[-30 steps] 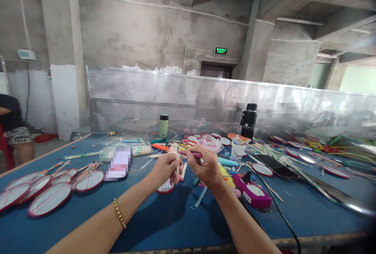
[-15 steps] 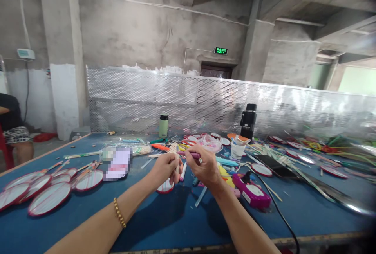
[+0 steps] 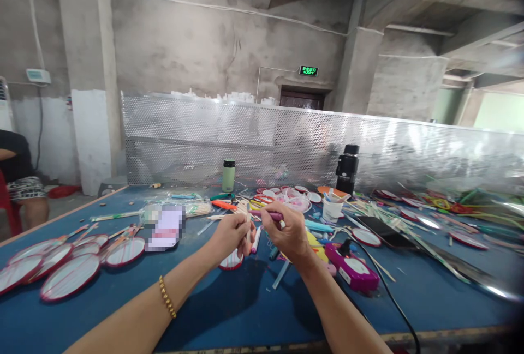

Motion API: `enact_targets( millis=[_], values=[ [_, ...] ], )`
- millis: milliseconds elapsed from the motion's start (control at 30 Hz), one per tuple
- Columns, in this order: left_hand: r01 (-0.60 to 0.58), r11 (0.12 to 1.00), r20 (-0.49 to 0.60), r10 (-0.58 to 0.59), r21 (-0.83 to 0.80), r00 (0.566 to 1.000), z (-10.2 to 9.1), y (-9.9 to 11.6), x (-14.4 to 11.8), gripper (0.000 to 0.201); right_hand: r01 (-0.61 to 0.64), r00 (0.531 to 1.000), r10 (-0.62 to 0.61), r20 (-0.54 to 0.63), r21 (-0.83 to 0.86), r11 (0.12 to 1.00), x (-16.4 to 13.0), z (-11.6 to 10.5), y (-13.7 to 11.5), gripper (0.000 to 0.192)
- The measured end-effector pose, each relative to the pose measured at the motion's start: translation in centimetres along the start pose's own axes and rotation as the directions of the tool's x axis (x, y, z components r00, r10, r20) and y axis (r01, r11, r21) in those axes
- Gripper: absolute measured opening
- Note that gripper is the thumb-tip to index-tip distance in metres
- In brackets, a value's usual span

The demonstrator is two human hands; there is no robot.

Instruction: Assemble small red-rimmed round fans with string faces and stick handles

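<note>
My left hand (image 3: 230,232) grips a small round fan (image 3: 231,261) by its thin stick, the red-rimmed disc hanging just below the fist above the blue table (image 3: 229,305). My right hand (image 3: 287,231) is closed around a purple marker (image 3: 272,215), its tip pointing left toward the fan's stick. The two hands nearly touch. A gold bead bracelet (image 3: 167,297) circles my left wrist.
Several finished red-rimmed fans (image 3: 65,264) lie at the left. A magenta glue gun (image 3: 352,268) with a black cord rests right of my hands. A green bottle (image 3: 228,175), a black flask (image 3: 346,168), a white cup (image 3: 331,209) and scattered sticks sit farther back. A seated person (image 3: 18,185) is at far left.
</note>
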State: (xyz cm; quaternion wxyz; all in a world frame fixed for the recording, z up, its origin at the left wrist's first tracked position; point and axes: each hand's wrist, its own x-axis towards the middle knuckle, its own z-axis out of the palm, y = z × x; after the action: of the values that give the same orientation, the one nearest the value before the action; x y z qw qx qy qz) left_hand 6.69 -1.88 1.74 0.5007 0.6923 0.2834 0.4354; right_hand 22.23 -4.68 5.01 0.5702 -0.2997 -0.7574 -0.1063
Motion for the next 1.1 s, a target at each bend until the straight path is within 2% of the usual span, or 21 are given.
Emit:
enact_targets(
  millis=[1100],
  values=[
    [0.009, 1.000, -0.015, -0.009, 0.001, 1.000, 0.18, 0.50, -0.31, 0.017, 0.009, 0.999, -0.009, 0.040, 0.001, 1.000, 0.01, -0.09, 0.09, 0.015]
  ],
)
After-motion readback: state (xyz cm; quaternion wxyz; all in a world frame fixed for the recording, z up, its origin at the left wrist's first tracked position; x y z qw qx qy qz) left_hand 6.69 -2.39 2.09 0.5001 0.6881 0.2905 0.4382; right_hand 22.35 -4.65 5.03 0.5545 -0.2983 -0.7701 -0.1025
